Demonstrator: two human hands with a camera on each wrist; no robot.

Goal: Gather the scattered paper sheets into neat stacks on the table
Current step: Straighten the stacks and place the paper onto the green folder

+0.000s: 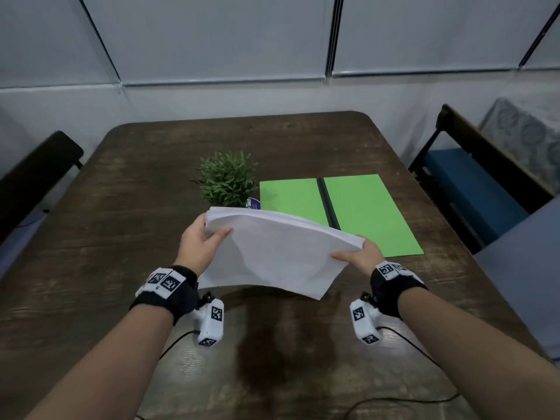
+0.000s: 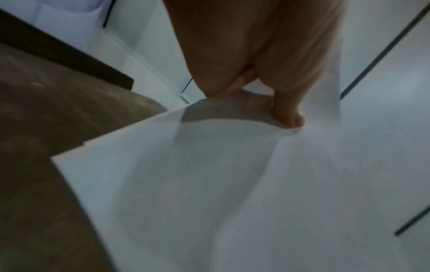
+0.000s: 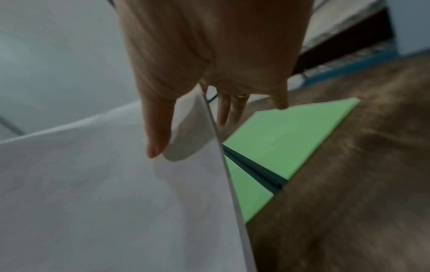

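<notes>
A stack of white paper sheets (image 1: 272, 253) hangs in the air above the middle of the dark wooden table (image 1: 121, 237), bowed, with its far edge raised. My left hand (image 1: 201, 237) grips its left edge, thumb on top of the paper sheets (image 2: 232, 184). My right hand (image 1: 359, 253) grips the right edge, thumb on top and fingers behind the paper sheets (image 3: 116, 193). An open green folder (image 1: 348, 210) with a dark spine lies flat on the table behind and to the right; the open green folder (image 3: 291, 138) shows past the sheets' edge.
A small green potted plant (image 1: 227, 180) stands just behind the stack's far left corner. Chairs stand at the left (image 1: 33, 183) and right (image 1: 472, 189) sides of the table. Cables (image 1: 394, 401) trail over the near table edge. A wall with blinds closes the far side.
</notes>
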